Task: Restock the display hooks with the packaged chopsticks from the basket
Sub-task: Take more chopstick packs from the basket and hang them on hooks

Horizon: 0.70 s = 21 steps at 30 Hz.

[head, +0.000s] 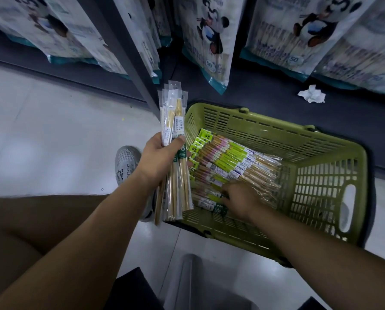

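Head view looks down on a green basket [276, 128] standing on the floor [41, 130] by the dark foot of a shelf [276, 101]. The left hand [159, 157] is raised just left of the basket. Its fingers and thumb are curled round a bundle [172, 113] of clear-wrapped chopstick packs, held upright with the hang tabs on top. The right hand [238, 198] is down inside the basket, on the packs [231, 157] that lie heaped across its bottom. It is blurred, so I cannot tell whether its fingers grip a pack. A dark green label shows just beside it. Big bags [211, 41] with a panda print hang above. A crumpled paper [312, 93] lies on the shelf foot behind the basket. A grey shoe [125, 163] shows beside the left wrist.
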Tool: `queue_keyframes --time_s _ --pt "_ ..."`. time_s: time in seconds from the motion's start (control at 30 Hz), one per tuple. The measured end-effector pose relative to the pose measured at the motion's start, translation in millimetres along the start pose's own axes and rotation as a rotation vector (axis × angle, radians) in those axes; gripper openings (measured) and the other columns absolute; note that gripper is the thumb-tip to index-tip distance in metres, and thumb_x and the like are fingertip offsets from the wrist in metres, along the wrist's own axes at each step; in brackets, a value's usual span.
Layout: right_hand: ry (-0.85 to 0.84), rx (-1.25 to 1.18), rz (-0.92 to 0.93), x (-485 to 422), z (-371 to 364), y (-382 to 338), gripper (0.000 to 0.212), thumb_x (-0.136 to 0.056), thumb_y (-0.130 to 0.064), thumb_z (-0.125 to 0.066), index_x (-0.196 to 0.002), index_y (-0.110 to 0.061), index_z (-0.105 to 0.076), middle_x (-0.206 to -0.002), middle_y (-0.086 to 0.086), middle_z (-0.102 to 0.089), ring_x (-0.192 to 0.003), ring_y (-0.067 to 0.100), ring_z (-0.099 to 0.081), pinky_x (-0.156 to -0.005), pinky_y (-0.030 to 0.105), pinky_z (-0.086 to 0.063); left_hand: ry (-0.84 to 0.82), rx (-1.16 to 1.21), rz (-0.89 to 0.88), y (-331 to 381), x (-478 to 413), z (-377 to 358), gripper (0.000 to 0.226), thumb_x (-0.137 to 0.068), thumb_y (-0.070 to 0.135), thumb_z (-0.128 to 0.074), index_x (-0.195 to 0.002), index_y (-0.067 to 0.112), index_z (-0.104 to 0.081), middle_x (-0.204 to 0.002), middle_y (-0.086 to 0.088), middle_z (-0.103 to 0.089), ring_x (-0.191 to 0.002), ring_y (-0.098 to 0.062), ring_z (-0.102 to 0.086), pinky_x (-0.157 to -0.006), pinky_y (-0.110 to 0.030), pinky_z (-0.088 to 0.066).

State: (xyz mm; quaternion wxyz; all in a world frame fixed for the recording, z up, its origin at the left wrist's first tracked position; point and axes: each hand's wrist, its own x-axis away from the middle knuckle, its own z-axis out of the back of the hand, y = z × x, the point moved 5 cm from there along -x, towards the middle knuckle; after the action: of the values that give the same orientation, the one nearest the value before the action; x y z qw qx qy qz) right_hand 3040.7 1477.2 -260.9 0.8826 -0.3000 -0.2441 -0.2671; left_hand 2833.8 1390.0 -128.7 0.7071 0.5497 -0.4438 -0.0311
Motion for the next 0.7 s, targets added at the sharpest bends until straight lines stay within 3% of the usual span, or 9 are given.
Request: queue_keyframes --time_s 0.17,0.33,0.43,0.5,0.57,0.63,0.7 --pt "-0.006 -0.022 0.01 2.2 19.0 6.0 0.036 -0.102 -0.031 -0.059 -0.136 -0.021 -0.063 -0.12 0.01 -0.062 -0.114 0.029 -0.056 -0.089 0.035 -0.048 0.015 0.01 0.03 -0.1 1.7 0.4 0.018 -0.099 0.021 -0.067 -0.113 0.01 -0.062 -0.086 -0.016 -0.071 -0.073 -0.031 -0.072 -0.059 -0.035 -0.059" --pt "0.001 -0.048 -0.029 8.2 52.5 10.8 0.033 -0.102 -0.033 -0.058 -0.131 -0.019 -0.066 -0.123 0.01 -0.06 -0.115 0.03 -0.057 -0.09 0.035 -0.048 -0.005 0.001 0.026 4.6 3.4 -4.1 0.017 -0.1 0.017 -0.065 -0.113 0.007 -0.059 -0.09 -0.018 -0.067 -0.068 -0.029 -0.071 -0.056 -0.034 -0.058" --pt "0.015 -0.137 -0.027 12.9 73.4 8.3 0.025 -0.101 -0.032 -0.06 -0.117 -0.016 -0.072 -0.111 0.007 -0.067 -0.1 0.025 -0.062 -0.082 0.034 -0.05 -0.015 -0.016 0.035 6.1 5.3 -6.7 0.02 -0.1 0.018 -0.065 -0.115 0.007 -0.059 -0.093 -0.021 -0.069 -0.068 -0.029 -0.072 -0.055 -0.033 -0.058" --pt "0.009 -0.218 -0.016 17.6 86.0 3.7 0.021 -0.1 -0.031 -0.064 -0.112 -0.017 -0.073 -0.098 0.0 -0.068 -0.09 0.018 -0.06 -0.076 0.028 -0.044 -0.013 -0.035 0.023 8.0 6.3 -8.5 0.02 -0.1 0.018 -0.066 -0.115 0.007 -0.06 -0.097 -0.023 -0.069 -0.071 -0.028 -0.072 -0.058 -0.035 -0.059" --pt "0.012 -0.252 -0.011 24.9 98.4 1.2 0.009 -0.097 -0.029 -0.067 -0.091 -0.024 -0.071 -0.078 -0.009 -0.059 -0.075 0.014 -0.054 -0.069 0.027 -0.037 -0.01 -0.083 0.001 13.8 8.6 -11.9 0.026 -0.099 0.019 -0.066 -0.121 0.006 -0.06 -0.094 -0.02 -0.072 -0.073 -0.03 -0.073 -0.067 -0.043 -0.062" --pt "0.018 -0.296 -0.011 34.2 112.5 -1.8 0.027 -0.096 -0.028 -0.07 -0.071 -0.028 -0.059 -0.068 -0.009 -0.053 -0.064 0.008 -0.049 -0.061 0.028 -0.036 -0.028 -0.113 -0.03 22.7 11.8 -17.5 0.025 -0.099 0.02 -0.067 -0.12 0.009 -0.063 -0.092 -0.013 -0.074 -0.078 -0.031 -0.075 -0.078 -0.05 -0.063" --pt "0.049 -0.353 -0.016 46.4 131.7 -7.8 0.025 -0.095 -0.027 -0.071 -0.072 -0.025 -0.062 -0.068 -0.009 -0.059 -0.061 0.005 -0.05 -0.059 0.027 -0.038 -0.052 -0.149 -0.061 34.7 16.9 -24.5 0.019 -0.098 0.022 -0.068 -0.116 0.016 -0.065 -0.099 -0.009 -0.075 -0.09 -0.029 -0.076 -0.087 -0.053 -0.061"
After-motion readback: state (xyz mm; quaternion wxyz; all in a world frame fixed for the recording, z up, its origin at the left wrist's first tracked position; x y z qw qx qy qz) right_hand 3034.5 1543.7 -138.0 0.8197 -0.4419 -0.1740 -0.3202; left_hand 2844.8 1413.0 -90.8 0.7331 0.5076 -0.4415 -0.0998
